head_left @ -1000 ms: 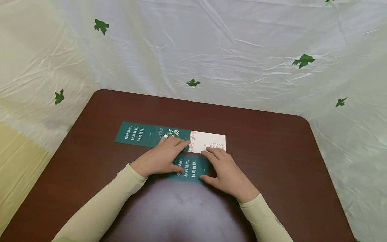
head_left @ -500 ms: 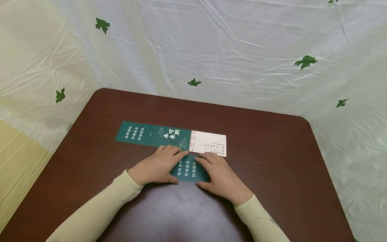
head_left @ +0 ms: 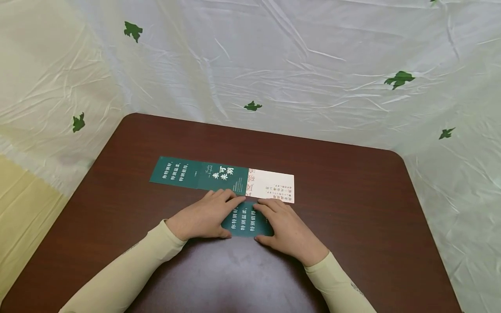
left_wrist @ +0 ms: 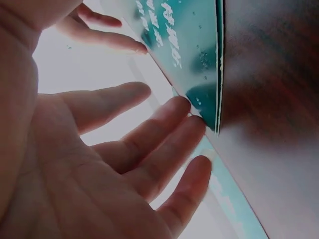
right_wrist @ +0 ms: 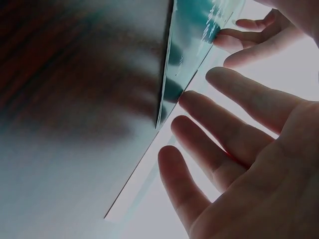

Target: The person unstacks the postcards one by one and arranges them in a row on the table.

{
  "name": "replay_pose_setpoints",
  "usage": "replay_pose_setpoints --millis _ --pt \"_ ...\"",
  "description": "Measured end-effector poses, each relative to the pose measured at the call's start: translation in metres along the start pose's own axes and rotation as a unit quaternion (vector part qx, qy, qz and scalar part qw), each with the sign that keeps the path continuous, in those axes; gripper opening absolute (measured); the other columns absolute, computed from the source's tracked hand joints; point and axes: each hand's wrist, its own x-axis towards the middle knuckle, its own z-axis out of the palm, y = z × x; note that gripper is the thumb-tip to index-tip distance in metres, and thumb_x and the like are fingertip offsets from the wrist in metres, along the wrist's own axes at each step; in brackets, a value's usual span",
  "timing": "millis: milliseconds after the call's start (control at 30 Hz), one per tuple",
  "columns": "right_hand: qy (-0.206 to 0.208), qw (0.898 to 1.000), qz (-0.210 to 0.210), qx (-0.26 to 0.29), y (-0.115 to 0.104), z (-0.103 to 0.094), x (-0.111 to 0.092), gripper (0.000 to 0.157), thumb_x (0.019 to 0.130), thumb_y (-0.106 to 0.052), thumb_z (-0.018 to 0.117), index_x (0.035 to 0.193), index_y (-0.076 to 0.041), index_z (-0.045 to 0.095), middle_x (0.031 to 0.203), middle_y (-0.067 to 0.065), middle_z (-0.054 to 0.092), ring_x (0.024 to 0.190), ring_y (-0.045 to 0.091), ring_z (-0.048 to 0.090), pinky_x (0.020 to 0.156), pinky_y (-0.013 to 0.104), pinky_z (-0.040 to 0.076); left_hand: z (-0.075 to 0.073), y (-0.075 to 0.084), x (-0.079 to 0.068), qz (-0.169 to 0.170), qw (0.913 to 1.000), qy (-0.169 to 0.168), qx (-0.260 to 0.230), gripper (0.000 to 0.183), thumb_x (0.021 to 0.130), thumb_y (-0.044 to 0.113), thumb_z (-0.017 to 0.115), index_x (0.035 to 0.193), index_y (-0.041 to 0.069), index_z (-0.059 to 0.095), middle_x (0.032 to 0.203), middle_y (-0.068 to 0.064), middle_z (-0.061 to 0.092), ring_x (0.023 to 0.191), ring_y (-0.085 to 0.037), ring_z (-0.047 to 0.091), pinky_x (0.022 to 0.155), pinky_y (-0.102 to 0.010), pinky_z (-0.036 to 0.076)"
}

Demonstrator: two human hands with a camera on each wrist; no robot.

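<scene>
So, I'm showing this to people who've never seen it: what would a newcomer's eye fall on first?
Probably the lettered green card, framed by the person's left grip and right grip on the table. Beyond it lies a long green-and-white strip, white toward the right. Behind, dark green leaf-like shapes dot the pale sheeting.

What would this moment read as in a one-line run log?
left hand: at left side of near green card | right hand: at its right side | green-and-white strip: flat on table, beyond card
</scene>
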Motion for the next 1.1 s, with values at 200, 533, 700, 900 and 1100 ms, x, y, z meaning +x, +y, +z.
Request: replay_pose_setpoints --millis 200,533,700,900,1100 --pt "-0.002 1.000 0.004 0.003 -0.0006 -0.0007 -0.0009 0.080 0.084 -0.040 0.093 0.152 -0.011 0.062 0.152 0.007 0.062 0.143 0.028 0.056 0.120 0.052 0.047 -0.0014 0.0000 -0.0015 -0.004 1.0000 -0.002 0.001 0.098 0.082 0.039 0.095 0.163 0.011 0.047 0.142 -0.006 0.058 0.125 -0.023 0.055 0.108 -0.043 0.048" --pt "0.005 1.000 0.006 0.009 -0.0021 -0.0006 -0.0002 0.079 0.082 -0.037 0.094 0.150 -0.013 0.063 0.146 0.005 0.062 0.136 0.026 0.058 0.116 0.048 0.051 -0.0029 0.0001 -0.0015 -0.004 1.0000 -0.006 0.000 0.094 0.083 0.036 0.093 0.162 0.011 0.050 0.142 -0.006 0.059 0.125 -0.022 0.056 0.108 -0.043 0.049" --pt "0.008 1.000 0.007 0.003 -0.0038 -0.0001 -0.0004 0.078 0.082 -0.038 0.093 0.150 -0.013 0.064 0.145 0.006 0.062 0.133 0.026 0.060 0.113 0.047 0.053 -0.0041 0.0001 -0.0015 -0.003 1.0000 -0.009 -0.003 0.093 0.083 0.034 0.093 0.162 0.012 0.049 0.144 -0.006 0.058 0.127 -0.023 0.056 0.110 -0.045 0.048" --pt "0.007 1.000 0.005 -0.008 -0.0044 0.0004 -0.0005 0.078 0.082 -0.039 0.092 0.150 -0.014 0.064 0.145 0.006 0.062 0.131 0.026 0.061 0.111 0.047 0.054 -0.0055 0.0001 -0.0020 -0.005 0.9999 -0.013 -0.003 0.092 0.082 0.031 0.093 0.162 0.012 0.051 0.144 -0.006 0.059 0.128 -0.023 0.056 0.111 -0.045 0.048" --pt "-0.001 1.000 0.004 -0.010 -0.0047 0.0000 -0.0005 0.081 0.082 -0.043 0.093 0.151 -0.014 0.063 0.146 0.007 0.062 0.129 0.026 0.062 0.111 0.049 0.053 -0.0066 0.0003 -0.0019 -0.008 0.9997 -0.023 -0.009 0.091 0.083 0.030 0.090 0.163 0.013 0.049 0.146 -0.006 0.058 0.129 -0.024 0.054 0.112 -0.045 0.048"
